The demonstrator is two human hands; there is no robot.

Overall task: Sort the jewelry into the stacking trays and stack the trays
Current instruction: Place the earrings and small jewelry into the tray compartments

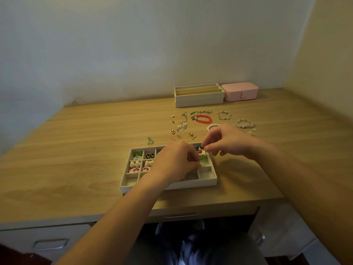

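Hands — left [174,160], right [228,142] — perhaps inside tray [200,183].

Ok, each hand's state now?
Left hand: fingers curled over the white compartment tray; holding cannot be told.
Right hand: fingertips pinched together; contents cannot be told.

Open desk [76,150] left of tray [198,183]; jewelry [181,127] crowds behind.

We see dim, yellowish light; soft shadows lie on the desk [76,150]; wide-angle distortion bends the edges; the near foreground looks blurred.
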